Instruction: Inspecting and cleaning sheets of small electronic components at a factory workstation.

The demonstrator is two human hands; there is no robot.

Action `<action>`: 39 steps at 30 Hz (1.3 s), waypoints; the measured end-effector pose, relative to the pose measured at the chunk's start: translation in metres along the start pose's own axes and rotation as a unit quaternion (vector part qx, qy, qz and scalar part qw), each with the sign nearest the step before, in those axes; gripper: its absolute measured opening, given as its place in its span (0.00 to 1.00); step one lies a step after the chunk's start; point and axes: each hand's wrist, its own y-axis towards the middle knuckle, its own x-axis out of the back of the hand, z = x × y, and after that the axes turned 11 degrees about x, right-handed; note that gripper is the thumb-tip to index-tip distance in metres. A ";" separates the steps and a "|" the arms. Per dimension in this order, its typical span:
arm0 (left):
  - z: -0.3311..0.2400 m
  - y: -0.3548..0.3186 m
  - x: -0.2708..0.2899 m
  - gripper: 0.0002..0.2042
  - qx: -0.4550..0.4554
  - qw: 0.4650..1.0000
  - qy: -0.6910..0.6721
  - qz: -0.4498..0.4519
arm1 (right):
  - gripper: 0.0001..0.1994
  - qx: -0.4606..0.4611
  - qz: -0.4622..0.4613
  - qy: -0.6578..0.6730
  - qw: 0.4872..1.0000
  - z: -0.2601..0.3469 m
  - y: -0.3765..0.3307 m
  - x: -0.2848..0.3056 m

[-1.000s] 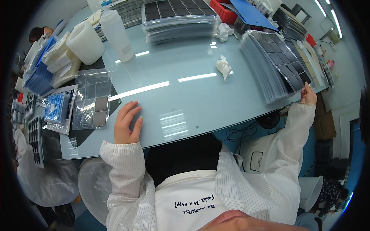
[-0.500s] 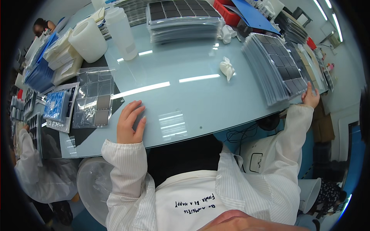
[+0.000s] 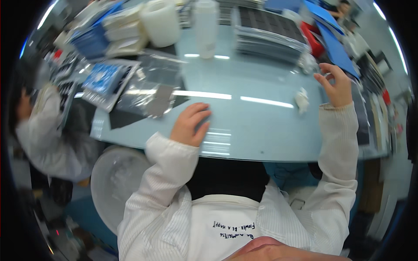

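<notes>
A clear pocketed sheet (image 3: pixel 146 71) lay on the glass-topped bench (image 3: pixel 257 126), beyond and to the left of the fingers of a worker's left hand (image 3: pixel 188 125), near them but apart. A gray square (image 3: pixel 163 100) sat in the corner of the sheet closest to those fingers, which were held close together and gently curved, the thumb spread away; whether they touched the glass could not be told. Across the bench, the right hand (image 3: pixel 338 90) was raised, its fingers bent and a narrow gap left between forefinger and thumb. A knotted white tissue (image 3: pixel 301 101) lay just below and to the left of those fingertips, while a crumpled white wad (image 3: pixel 307 63) showed just beyond them. A dark sheet (image 3: pixel 364 117), partly hidden by the sleeve, was behind the right hand's fingers. A blurred stack of dark-panelled sheets (image 3: pixel 267 29) stood farther off, to the left of the same fingers. Well to the left of the left fingers was a blue packet (image 3: pixel 103 79); beyond them rose a white roll (image 3: pixel 160 24) and a translucent bottle (image 3: pixel 205 32).
</notes>
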 end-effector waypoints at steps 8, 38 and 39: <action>-0.004 0.006 -0.012 0.11 -0.034 0.998 -0.052 -0.015 | 0.31 0.160 0.051 -0.175 0.970 -0.182 0.124 -0.134; -0.032 0.014 -0.037 0.17 0.171 0.864 -0.465 0.092 | 0.11 0.391 -0.059 0.039 0.917 0.104 0.000 -0.026; -0.029 0.014 -0.036 0.17 0.168 0.863 -0.466 0.099 | 0.10 0.428 -0.045 0.040 0.902 0.127 -0.010 -0.026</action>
